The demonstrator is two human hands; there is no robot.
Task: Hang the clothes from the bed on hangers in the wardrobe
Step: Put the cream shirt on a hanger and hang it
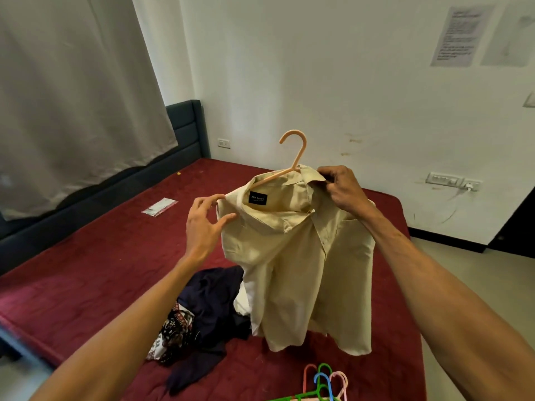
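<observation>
Above a bed [86, 270] covered in dark red, a beige shirt [304, 270] hangs on a peach hanger [292, 157], hook upward. The right hand [341, 189] pinches the shirt's collar beside the hanger's neck. The left hand [202, 224] is spread, fingertips touching the shirt's shoulder. Below the shirt, a pile of dark and patterned clothes [202, 314] lies on the bed, partly hidden by its hem. Coloured hangers [324, 383] lie at the bed's near edge. A small clear packet [159, 206] lies farther up the bed. A grey curtain [72, 96] hangs left, over a dark headboard [188, 125]. White wall behind carries sockets [443, 179] and taped papers [454, 33].
</observation>
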